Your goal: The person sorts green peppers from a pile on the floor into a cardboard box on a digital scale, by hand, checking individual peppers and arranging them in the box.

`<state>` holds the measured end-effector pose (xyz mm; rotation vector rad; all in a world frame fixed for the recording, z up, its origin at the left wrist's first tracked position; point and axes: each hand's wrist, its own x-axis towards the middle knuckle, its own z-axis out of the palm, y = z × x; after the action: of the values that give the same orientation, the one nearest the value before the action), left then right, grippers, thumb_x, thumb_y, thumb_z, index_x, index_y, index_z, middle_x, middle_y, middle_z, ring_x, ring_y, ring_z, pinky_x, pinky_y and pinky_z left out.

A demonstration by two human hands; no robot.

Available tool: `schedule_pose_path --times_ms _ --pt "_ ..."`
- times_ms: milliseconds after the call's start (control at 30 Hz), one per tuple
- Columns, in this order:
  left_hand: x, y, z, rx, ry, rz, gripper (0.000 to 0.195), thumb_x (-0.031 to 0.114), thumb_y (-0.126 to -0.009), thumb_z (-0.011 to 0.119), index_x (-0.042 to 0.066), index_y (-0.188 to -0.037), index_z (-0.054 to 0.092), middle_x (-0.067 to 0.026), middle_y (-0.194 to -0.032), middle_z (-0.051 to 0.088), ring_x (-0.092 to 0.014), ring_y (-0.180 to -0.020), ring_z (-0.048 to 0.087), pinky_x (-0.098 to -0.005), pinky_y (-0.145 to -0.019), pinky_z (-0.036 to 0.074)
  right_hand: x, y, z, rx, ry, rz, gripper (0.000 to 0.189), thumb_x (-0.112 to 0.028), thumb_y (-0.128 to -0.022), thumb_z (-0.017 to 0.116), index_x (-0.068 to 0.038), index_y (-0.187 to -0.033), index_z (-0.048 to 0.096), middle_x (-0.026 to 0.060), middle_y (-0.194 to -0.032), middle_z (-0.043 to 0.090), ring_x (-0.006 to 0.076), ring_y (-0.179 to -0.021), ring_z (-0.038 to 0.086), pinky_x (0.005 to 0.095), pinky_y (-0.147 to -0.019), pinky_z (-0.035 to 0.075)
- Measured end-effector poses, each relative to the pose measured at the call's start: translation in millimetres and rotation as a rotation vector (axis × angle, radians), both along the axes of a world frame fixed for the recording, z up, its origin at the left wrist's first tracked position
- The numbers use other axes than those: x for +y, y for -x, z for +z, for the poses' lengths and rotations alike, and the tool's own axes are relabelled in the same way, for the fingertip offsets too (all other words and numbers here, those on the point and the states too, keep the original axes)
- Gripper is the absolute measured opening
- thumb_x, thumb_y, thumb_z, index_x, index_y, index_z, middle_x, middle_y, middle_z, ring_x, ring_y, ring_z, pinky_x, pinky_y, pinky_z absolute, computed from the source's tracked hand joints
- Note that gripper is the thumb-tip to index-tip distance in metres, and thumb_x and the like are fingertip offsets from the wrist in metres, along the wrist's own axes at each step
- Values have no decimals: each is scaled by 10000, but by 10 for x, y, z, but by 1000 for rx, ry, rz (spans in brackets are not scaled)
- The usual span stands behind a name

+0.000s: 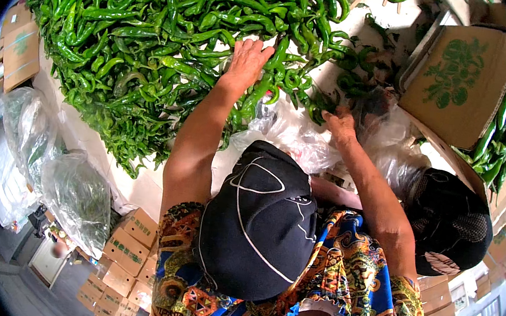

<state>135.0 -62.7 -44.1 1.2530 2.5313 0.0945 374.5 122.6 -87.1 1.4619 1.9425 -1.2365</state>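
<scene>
A large heap of long green chili peppers point(155, 27) covers the pale surface ahead. My left hand point(248, 58) lies palm down at the heap's near right side, with its fingers somewhat spread and no pepper visibly gripped. Further right, my right hand point(341, 124) reaches to a smaller cluster of dark green peppers point(324, 101), its fingertips at the cluster; whether it grips one cannot be told. Crumpled clear plastic bags point(302, 140) lie between and below the hands. A black cloth head covering with white lines point(259, 220) shows between my forearms.
An open cardboard box point(461, 84) holding green peppers stands at right. Near it is another person's black cap point(451, 225). Clear plastic bags with green contents point(77, 198) stand at lower left, beside stacked cardboard boxes point(125, 251). More boxes point(20, 46) stand at far left.
</scene>
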Motion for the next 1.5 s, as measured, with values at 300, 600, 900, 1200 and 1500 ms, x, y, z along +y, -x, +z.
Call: schedule_pose_path --times_ms 300,600,900,1200,1500 --pt "-459 -253 210 -933 -417 646 327 110 -790 712 27 -1085 597 -120 -917 688 -220 -749 670 -358 -698 546 249 299 298 86 529 -180 560 -265 -801 742 32 -1238 554 150 -1255 596 258 -1131 556 355 -958 447" --pt "-266 -812 272 -826 -484 716 414 157 -815 710 11 -1185 593 -133 -1018 682 -255 -905 642 -360 -834 510 -124 653 514 55 794 -125 632 -164 -808 784 -111 -1354 469 108 -1171 616 227 -1077 571 381 -927 459" --pt "-306 -918 272 -1455 -658 970 381 72 -865 651 46 -1240 588 -17 -1044 659 -111 -887 615 -287 -716 524 -141 719 526 214 955 -251 632 -70 -819 741 -148 -1361 425 52 -1014 641 177 -927 607 351 -806 494" --pt "196 -563 1495 -1042 -808 993 693 201 -734 734 50 -1362 483 -38 -987 619 -132 -768 575 -258 -640 470 -86 1276 1384 684 499 183 676 -276 -674 824 -83 -1231 494 145 -1084 622 274 -981 618 376 -896 499" --pt "1332 -257 3216 -811 -1017 570 704 110 -756 627 49 -1426 421 -35 -1108 581 -99 -835 549 -233 -634 457 1116 1495 3388 1025 251 214 522 -240 -742 769 -14 -1125 496 116 -892 634 186 -849 620 337 -772 512"
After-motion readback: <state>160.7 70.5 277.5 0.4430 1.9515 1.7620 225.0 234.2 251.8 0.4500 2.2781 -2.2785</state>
